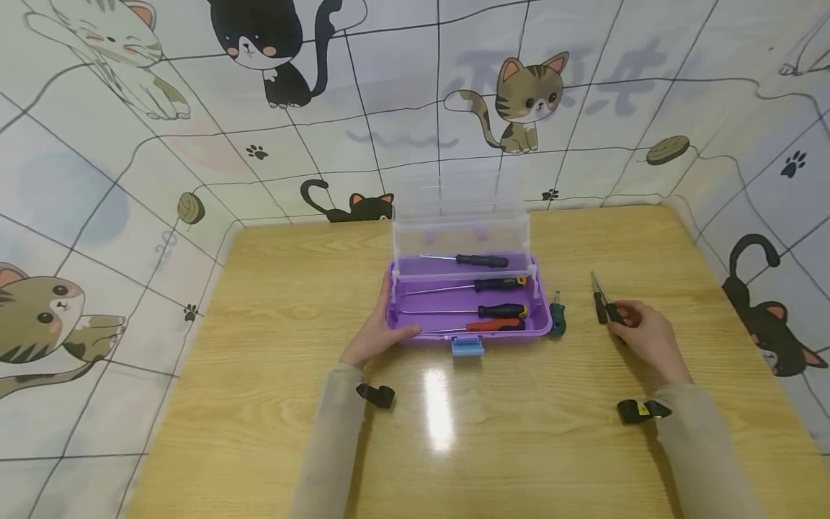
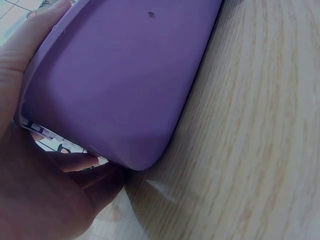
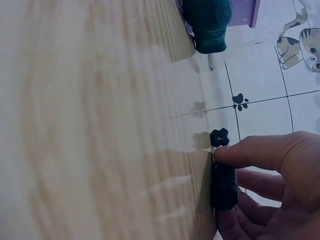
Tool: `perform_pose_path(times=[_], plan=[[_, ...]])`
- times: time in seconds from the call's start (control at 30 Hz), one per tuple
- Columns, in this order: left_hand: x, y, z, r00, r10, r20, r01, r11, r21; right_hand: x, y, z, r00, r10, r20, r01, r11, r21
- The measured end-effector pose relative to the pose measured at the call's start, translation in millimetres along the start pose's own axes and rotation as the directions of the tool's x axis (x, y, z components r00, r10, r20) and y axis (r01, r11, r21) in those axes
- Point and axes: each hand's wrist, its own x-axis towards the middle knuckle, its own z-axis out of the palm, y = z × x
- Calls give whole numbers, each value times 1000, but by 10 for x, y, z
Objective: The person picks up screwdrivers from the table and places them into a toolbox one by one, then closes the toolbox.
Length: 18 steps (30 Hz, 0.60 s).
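My left hand (image 1: 371,337) grips the left end of a purple toolbox (image 1: 545,333), thumb along its front rim and fingers round the side. The left wrist view has the box's purple wall (image 2: 120,75) close up. Inside lie a red-handled screwdriver (image 1: 496,326) and several black-handled ones, such as the one at the back (image 1: 483,261). To the right, my right hand (image 1: 650,344) pinches the handle of a small black screwdriver (image 3: 226,187), its shaft pointing away. A second small black screwdriver (image 1: 600,308) lies right beside it on the table.
A stubby green screwdriver (image 1: 558,318) stands against the toolbox's right side. The clear lid (image 1: 460,234) is raised at the back, and a blue latch (image 1: 467,348) hangs at the front. Cat-patterned cloth (image 1: 402,94) surrounds the wooden table (image 1: 519,432) behind and on both sides.
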Motion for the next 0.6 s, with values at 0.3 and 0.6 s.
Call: perform_pose_path(times=[0.3, 0.6], plan=[[-93, 303, 24, 998, -48, 39, 47, 998, 33, -27, -11, 1, 999, 19, -31, -19, 1000, 17], [-110, 321, 19, 998, -58, 32, 57, 998, 29, -34, -21, -26, 998, 19, -57, -15, 998, 57]])
